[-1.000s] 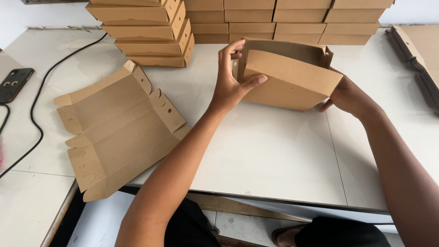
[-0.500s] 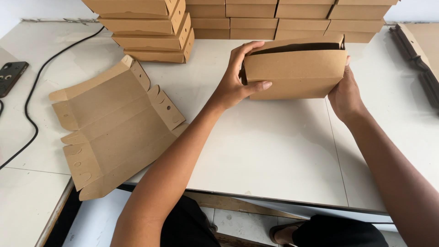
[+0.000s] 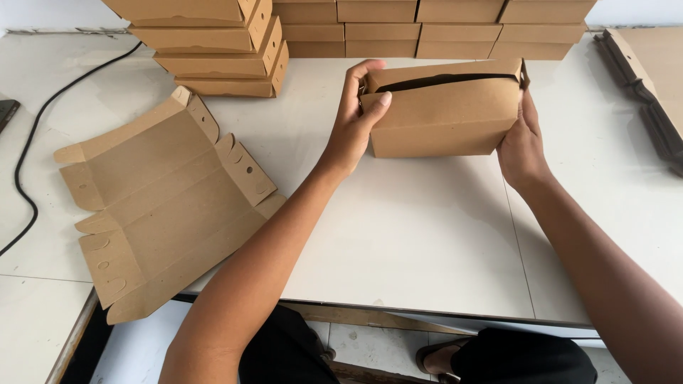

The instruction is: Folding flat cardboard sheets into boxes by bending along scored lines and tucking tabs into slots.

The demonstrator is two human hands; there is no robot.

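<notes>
Folded brown cardboard box (image 3: 445,110) held up between both hands over the far middle of the white tabletop (image 3: 427,242), lower edge just above or touching the surface, hard to tell which. Lid nearly shut, a dark slit showing along the top front edge. Left hand (image 3: 353,121) at the box's left end, grip pinching that end: thumb laid across the front face near the upper corner, fingers curled round the top and back. Right hand (image 3: 521,146) at the right end, palm flat against the side panel, fingers reaching up behind the far corner; grip pressed onto the box, fingertips mostly hidden behind the cardboard. To the left, well apart from the box, a flat unfolded box blank (image 3: 160,206) of the same brown card, lying open with side flaps and tabs spread, near corner hanging past the tabletop's front edge. Behind it, at the far left, a leaning stack of finished boxes (image 3: 213,46); along the back edge, a row of more finished boxes (image 3: 434,28), just behind the held one. At the far right, a pile of flat card pieces (image 3: 651,85), partly cut off by the frame. Black cable (image 3: 32,135) curving down the left side of the tabletop. Below the front edge, dark clothing and a sandalled foot (image 3: 437,355) on the pale floor.
</notes>
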